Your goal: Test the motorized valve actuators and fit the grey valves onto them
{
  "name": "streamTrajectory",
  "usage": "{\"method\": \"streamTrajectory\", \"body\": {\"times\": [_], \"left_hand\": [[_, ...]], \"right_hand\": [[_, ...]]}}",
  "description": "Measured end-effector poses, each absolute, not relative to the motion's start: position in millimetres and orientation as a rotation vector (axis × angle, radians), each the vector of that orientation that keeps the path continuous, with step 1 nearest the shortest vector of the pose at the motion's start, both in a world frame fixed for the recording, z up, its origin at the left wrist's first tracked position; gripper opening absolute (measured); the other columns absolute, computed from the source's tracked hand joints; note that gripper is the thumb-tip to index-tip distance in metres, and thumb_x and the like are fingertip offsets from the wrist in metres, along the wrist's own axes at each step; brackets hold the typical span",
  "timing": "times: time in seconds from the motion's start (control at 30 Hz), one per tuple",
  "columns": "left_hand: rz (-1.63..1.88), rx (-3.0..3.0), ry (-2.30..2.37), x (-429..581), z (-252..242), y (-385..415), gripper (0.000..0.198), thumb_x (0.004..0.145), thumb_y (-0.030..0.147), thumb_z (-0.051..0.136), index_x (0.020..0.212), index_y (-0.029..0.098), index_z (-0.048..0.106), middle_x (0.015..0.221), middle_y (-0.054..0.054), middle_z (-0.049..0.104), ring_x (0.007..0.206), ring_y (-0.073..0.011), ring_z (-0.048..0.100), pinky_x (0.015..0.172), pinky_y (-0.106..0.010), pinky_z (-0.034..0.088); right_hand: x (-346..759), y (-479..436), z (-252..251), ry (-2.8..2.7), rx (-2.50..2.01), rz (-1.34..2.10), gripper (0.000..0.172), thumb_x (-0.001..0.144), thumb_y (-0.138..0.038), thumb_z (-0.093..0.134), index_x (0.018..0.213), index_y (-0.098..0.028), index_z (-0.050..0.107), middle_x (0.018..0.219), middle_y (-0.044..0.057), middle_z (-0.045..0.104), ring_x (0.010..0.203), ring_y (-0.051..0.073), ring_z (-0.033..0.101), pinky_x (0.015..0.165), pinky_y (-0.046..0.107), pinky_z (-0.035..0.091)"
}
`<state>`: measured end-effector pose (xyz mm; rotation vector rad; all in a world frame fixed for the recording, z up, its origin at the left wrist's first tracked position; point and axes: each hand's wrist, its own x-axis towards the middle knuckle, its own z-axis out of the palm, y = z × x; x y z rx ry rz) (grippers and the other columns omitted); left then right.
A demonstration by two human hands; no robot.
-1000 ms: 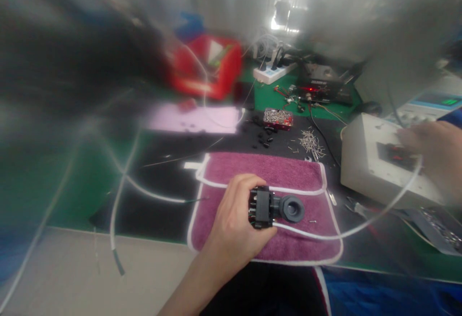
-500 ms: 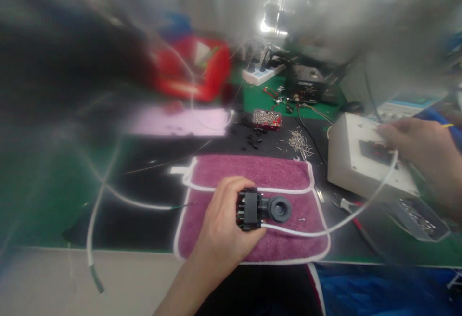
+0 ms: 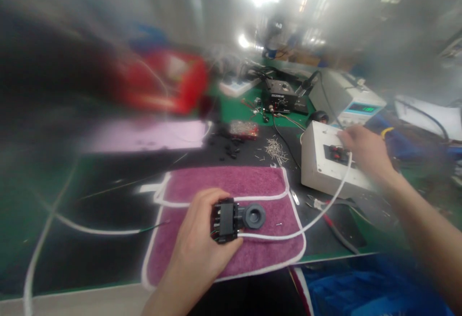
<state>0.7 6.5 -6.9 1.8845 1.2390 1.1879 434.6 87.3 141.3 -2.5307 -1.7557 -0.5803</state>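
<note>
My left hand is wrapped round a black rectangular connector just above a purple towel. Small metal contacts and thin wires show in its side, and a round grey fitting sticks out to the right. From the connector a white cable curves right and up to my right hand. The fingers there are closed on the cable's far end, over a white box with red terminals. My fingers hide the cable's tip. A small screw lies on the towel.
Beyond the towel are a pile of metal pins and small black parts. Red-handled pliers lie right of it. A black control unit and a power supply stand behind. Another white cable lies left; a red bin looks blurred.
The view has turned to the right, so the bench appears further left. My left hand still holds the connector, and my right hand stays at the white box with the cable.
</note>
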Motion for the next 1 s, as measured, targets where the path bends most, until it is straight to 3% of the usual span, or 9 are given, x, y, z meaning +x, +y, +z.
{"method": "streamTrajectory", "body": {"times": [0.3, 1.0], "left_hand": [[1.193, 1.872, 1.221, 0.5, -8.3, 6.2, 0.066, 0.068, 0.005, 0.071, 0.128, 0.024, 0.052, 0.127, -0.001, 0.057, 0.118, -0.0157, 0.059, 0.103, -0.027, 0.047], [1.184, 1.845, 1.238, 0.1, -7.5, 4.2, 0.066, 0.068, 0.004, 0.073, 0.127, 0.025, 0.052, 0.126, -0.001, 0.057, 0.118, -0.0153, 0.058, 0.103, -0.027, 0.047]], "right_hand": [[440.2, 85.4, 138.8, -1.759, -2.492, -0.566, 0.028, 0.111, -0.043, 0.058, 0.104, -0.018, 0.069, 0.088, 0.002, 0.064, 0.065, 0.016, 0.048, 0.063, 0.026, 0.031], [433.5, 83.7, 141.9, -1.732, -2.517, -0.536, 0.043, 0.104, -0.058, 0.045, 0.097, -0.021, 0.065, 0.088, 0.006, 0.064, 0.07, 0.022, 0.053, 0.064, 0.031, 0.034]]}}
